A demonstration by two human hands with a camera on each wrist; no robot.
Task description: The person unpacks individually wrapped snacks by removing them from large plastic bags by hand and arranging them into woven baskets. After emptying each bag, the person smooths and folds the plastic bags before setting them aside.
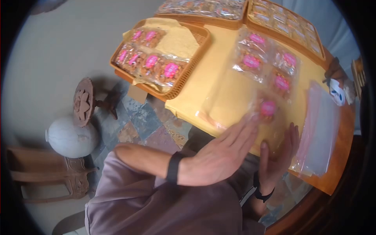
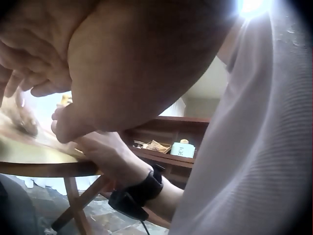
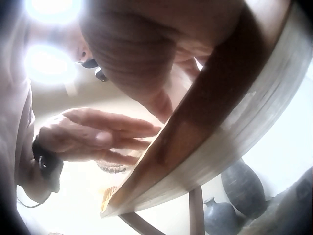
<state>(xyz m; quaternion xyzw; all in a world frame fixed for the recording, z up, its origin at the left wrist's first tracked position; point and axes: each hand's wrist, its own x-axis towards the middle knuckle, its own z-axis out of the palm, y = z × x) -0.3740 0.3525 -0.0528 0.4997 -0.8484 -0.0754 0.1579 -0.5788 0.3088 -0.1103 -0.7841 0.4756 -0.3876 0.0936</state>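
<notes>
My left hand point(image 1: 223, 156) reaches over the front of the table with its fingers straight, fingertips right at a clear packet with a pink label point(image 1: 268, 107). On the packet's other side is my right hand point(image 1: 278, 156), fingers extended and thumb raised, palm towards the left hand. Several similar packets of brown pieces point(image 1: 281, 83) lie just beyond, in clear plastic. The right wrist view shows the left hand point(image 3: 98, 134) with straight fingers by the table edge. Blur softens the near packet and fingertips.
A wicker tray point(image 1: 182, 84) with several pink-labelled packets stands at the left. Two more filled trays point(image 1: 235, 24) line the back. Flat clear bags point(image 1: 319, 129) lie on the right by the wooden table edge point(image 1: 333, 182). A carved stool point(image 1: 83, 102) stands at left.
</notes>
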